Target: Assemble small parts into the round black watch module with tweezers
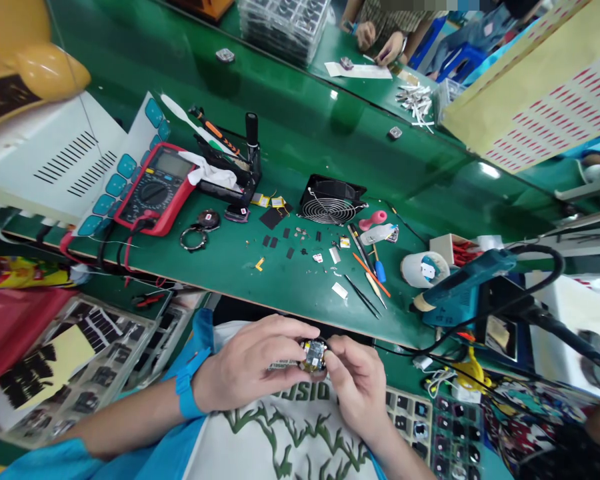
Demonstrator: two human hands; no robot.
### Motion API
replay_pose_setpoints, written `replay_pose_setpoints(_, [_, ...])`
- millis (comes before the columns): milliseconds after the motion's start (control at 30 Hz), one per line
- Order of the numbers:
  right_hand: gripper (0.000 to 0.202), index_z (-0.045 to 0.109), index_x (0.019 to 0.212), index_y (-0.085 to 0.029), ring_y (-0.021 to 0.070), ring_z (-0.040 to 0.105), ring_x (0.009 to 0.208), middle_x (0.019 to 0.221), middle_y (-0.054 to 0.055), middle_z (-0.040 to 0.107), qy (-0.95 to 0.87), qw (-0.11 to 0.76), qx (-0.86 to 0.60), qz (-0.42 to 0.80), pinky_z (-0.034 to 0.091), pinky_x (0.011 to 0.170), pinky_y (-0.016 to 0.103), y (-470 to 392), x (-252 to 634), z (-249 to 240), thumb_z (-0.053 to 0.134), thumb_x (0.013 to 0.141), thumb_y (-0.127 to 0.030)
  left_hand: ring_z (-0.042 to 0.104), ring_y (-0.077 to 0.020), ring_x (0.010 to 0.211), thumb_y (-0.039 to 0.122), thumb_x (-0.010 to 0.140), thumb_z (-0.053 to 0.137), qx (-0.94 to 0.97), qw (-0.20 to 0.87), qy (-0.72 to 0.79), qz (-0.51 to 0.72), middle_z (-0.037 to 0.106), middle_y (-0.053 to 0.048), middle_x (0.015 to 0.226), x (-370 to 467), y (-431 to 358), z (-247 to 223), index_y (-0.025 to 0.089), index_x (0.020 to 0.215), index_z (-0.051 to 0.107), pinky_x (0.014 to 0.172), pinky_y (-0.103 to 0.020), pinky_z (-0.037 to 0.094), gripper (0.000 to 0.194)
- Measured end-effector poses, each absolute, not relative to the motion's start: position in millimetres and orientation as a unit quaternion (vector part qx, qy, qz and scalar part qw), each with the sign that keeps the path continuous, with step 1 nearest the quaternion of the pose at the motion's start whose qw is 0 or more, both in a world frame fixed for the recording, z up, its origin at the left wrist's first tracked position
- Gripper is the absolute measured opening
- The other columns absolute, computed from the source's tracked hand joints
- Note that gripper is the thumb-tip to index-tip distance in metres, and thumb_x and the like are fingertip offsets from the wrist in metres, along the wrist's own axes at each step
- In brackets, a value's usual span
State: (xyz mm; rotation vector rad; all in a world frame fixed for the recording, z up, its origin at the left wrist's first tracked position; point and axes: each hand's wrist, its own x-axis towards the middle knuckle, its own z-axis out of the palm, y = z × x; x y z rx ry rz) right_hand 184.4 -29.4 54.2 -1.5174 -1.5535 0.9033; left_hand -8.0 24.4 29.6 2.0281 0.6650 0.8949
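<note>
Close to my body, both hands hold a small round watch module (315, 355) with a circuit board and metal parts showing. My left hand (260, 363), a blue strap on its wrist, grips its left edge between thumb and fingers. On the opposite edge, my right hand (357, 377) pinches it with thumb and forefinger. The fingers cover part of its rim. Beyond the hands, black tweezers (362, 296) and a white label (339, 290) lie on the green bench (220, 280). Small black pads (273, 242) and a yellow flex piece (260, 264) are farther off.
A red multimeter (155, 190) stands at left, beside a black tool holder (250, 167). A fan (333, 200) sits mid-bench. At right are a white cup (424, 268) and a teal soldering iron (465, 280) with its cable. Another person's hands (380, 43) are across the bench.
</note>
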Motion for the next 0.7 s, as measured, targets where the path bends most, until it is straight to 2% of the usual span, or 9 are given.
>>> replay_pose_setpoints(267, [0.024,0.057,0.063,-0.017,0.0074,0.056,0.038,0.047,-0.007,0.059,-0.593,0.389,-0.593,0.381,0.043,0.042,0.014,-29.7,184.2,54.5,0.056,0.086,-0.024,0.065,-0.0089,0.098,0.029,0.073,0.077,0.789,0.389,0.283,0.383,0.066,0.003,0.111,-8.4,24.7,31.5,0.025,0.097,0.056,0.087,-0.021,0.055,0.032])
replay_pose_setpoints(700, [0.029,0.057,0.061,-0.017,0.0073,0.052,0.039,0.047,-0.007,0.056,-0.606,0.388,-0.593,0.360,0.041,0.043,0.015,-29.2,183.7,54.8,0.055,0.088,-0.029,0.068,-0.0111,0.094,0.031,0.071,0.078,0.774,0.394,0.274,0.414,0.068,0.001,0.106,-5.8,26.6,37.5,0.022,0.080,0.052,0.083,-0.022,0.056,0.029])
